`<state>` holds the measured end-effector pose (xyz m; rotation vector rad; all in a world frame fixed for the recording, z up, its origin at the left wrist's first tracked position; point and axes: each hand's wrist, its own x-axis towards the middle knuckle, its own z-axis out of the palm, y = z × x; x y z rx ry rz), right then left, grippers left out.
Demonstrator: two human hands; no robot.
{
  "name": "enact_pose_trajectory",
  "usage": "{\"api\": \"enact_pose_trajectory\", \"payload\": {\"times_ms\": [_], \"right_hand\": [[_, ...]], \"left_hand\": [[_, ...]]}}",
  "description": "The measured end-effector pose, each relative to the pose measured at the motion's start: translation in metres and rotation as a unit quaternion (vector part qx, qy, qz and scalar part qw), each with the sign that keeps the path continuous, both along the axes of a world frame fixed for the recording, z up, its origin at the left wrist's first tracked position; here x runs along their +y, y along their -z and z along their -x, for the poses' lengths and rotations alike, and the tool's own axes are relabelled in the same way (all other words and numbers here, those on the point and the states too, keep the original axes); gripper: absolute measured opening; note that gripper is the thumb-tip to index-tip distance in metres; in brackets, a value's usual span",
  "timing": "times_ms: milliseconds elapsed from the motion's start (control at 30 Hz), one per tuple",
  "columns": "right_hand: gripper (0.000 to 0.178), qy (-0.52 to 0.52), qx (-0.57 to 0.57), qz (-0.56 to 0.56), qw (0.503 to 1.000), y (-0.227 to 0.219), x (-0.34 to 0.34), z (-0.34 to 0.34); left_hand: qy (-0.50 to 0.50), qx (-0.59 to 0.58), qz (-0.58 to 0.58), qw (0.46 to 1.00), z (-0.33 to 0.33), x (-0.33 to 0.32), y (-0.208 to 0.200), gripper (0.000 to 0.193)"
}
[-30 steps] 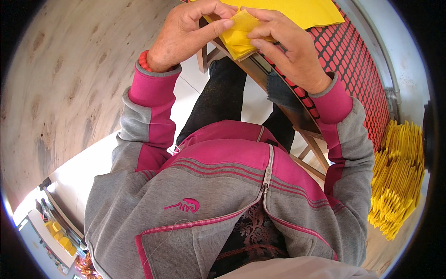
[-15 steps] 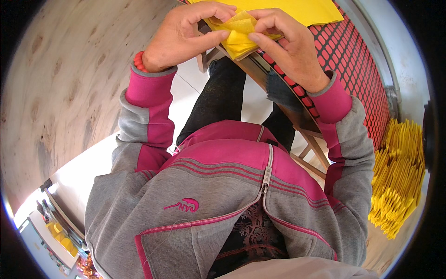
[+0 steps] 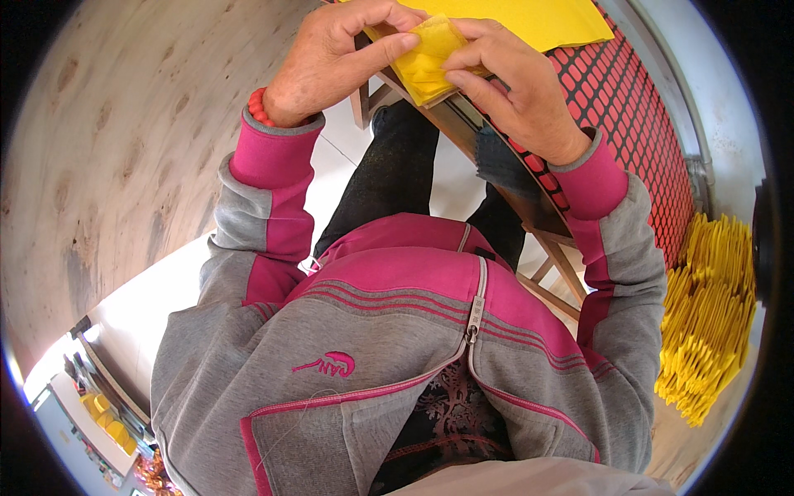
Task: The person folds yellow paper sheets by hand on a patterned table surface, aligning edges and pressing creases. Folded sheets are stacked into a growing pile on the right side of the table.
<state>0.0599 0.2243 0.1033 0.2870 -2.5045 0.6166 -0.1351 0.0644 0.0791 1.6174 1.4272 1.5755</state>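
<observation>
nearest, at 6 o'clock, the grey and pink jacket [image 3: 397, 347] fills the lower view. toward 4 o'clock a stack of yellow sheets [image 3: 707, 322] lies on the floor. up at 12 o'clock both hands meet on a small folded yellow paper [image 3: 426, 58]. the left hand [image 3: 339, 58] is curled, thumb laid flat on the paper's top, fingers beneath it. the right hand [image 3: 513, 87] pinches the paper's right edge between thumb and fingers. beyond them, a large yellow sheet [image 3: 538, 21] rests on the red mesh table [image 3: 628, 107].

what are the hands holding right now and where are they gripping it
Both hands hold one folded yellow paper piece: left hand pinches its left edge, right hand its right.
</observation>
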Motion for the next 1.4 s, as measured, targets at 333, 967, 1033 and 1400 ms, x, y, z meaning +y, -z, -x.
{"api": "enact_pose_trajectory", "payload": {"times_ms": [333,967,1033,1400], "right_hand": [[0.013,0.035,-0.023,0.064,0.997,0.001,-0.001,-0.001],[0.012,0.042,0.005,0.052,0.998,0.005,-0.001,0.0],[0.012,0.041,-0.003,0.071,0.997,0.005,-0.001,0.0],[0.011,0.048,-0.009,0.087,0.995,0.005,-0.002,0.0]], "left_hand": [[0.043,0.143,-0.034,0.988,0.022,-0.003,0.001,0.016],[0.025,0.123,0.001,0.992,0.018,-0.001,-0.001,0.011],[0.021,0.123,0.001,0.992,0.018,-0.001,-0.001,0.011],[0.005,0.109,0.011,0.994,0.017,0.0,0.003,0.013]]}}
